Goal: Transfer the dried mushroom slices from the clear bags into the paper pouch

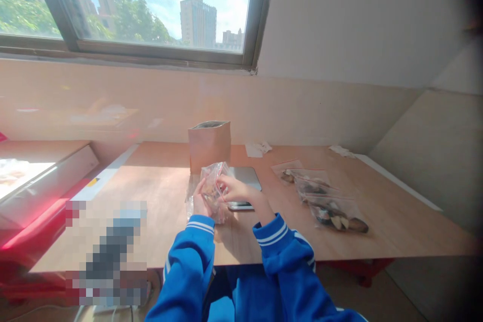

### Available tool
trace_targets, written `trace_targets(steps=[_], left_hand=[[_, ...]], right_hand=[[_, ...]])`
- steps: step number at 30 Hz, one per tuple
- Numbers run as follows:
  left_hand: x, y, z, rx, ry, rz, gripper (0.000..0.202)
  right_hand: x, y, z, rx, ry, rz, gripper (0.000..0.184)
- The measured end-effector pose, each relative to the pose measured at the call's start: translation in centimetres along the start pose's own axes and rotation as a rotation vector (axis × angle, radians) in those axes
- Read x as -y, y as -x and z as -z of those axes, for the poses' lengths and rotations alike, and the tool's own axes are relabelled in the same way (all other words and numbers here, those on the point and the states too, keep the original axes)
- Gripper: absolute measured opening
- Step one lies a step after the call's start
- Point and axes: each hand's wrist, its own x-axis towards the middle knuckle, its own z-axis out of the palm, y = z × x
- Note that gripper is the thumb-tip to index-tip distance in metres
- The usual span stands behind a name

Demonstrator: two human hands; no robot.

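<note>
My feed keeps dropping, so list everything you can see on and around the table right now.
clear bag: one, transparent, held up between both hands
kraft paper bag: one, brown, upright behind the hands
scale: one, grey, flat, right of the held bag
filled bags: about three, clear with dark pieces, lying on the table's right part
paper scraps: white, along the back edge
table: one, light wood
window: one, dark frame, top left
left hand: on the bag's left side
right hand: pinching the bag's right side
</note>
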Motion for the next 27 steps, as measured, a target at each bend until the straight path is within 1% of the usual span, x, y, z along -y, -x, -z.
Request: trace_targets(steps=[2,5,8,11,13,16,19,21,23,25,27], left_hand=[[0.0,-0.1,-0.1,-0.027,0.019,-0.035,0.050],[0.0,-0.1,-0.2,-0.047,0.040,-0.055,0.049],[-0.2,0.0,-0.3,-0.063,0.054,-0.013,0.046],[-0.5,0.2,-0.2,-0.070,0.049,0.106,0.045],[-0.5,0.2,-0.1,-0.037,0.046,0.136,0.045],[-0.5,-0.1,0.4,0.013,0.039,0.107,0.045],[-0.2,-0.8,1.3,0.063,0.016,0.024,0.043],[0.0,-1.2,1.9,0.096,-0.015,-0.045,0.043],[0.2,-1.4,2.2,0.118,-0.066,-0.070,0.043],[0.2,-1.3,2.3,0.127,-0.102,-0.082,0.043],[0.2,-1.0,1.9,0.127,-0.103,-0.098,0.043]], right_hand=[[-0.1,-0.5,-0.1,0.033,0.099,0.017,0.030],[0.0,-0.9,-0.2,0.013,0.223,0.034,0.027],[0.2,-0.8,-0.3,0.000,0.246,0.046,0.024],[0.4,-0.1,-0.4,-0.034,0.161,0.045,0.020],[0.8,0.5,-0.5,-0.039,0.065,0.035,0.018],[1.7,1.1,-0.9,-0.016,-0.024,-0.023,0.021],[2.5,1.2,-1.4,0.002,-0.066,-0.085,0.024],[2.7,1.1,-1.6,-0.009,-0.119,-0.065,0.023],[2.6,1.1,-1.6,-0.043,-0.178,-0.010,0.022],[2.5,1.1,-1.4,-0.081,-0.239,0.032,0.026],[2.3,1.2,-1.2,-0.140,-0.286,0.031,0.032]])
